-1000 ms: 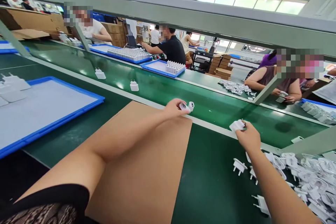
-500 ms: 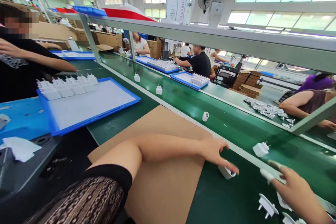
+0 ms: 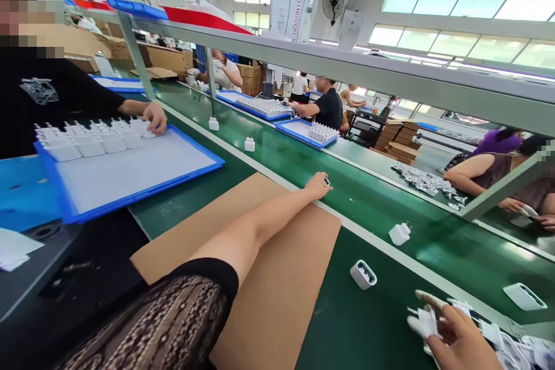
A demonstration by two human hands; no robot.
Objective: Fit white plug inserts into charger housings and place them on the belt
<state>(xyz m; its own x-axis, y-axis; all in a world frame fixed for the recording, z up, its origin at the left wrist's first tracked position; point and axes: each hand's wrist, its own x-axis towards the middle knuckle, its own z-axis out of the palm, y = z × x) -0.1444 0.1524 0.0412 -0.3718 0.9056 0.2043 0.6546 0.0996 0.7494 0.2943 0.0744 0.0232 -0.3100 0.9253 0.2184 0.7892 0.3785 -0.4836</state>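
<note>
1. The left hand reaches over the near edge of the green belt, its fingers closed around a white housing; the dark open end shows, and the rest is hidden behind the fingers.
2. The right hand, low at the right, pinches a white plug piece between thumb and fingers, above the green bench.
3. Just beyond and beside the right hand, a heap of loose plug parts spreads toward the picture's corner.
4. Between the two hands, an open shell lies on the bench, its oval mouth showing the parts inside; neither hand touches it.
5. On the belt, a pinned charger lies to the right of the left hand, and a second shell lies farther right, near the pale edge.
6. Two more chargers stand on the belt to the left, a nearer one and a farther one, both pins up.
7. A cardboard sheet lies on the bench beneath the left forearm.
8. At the left, a blue-rimmed tray bears rows of chargers, pins up; a co-worker's hand touches the rightmost one.
</note>
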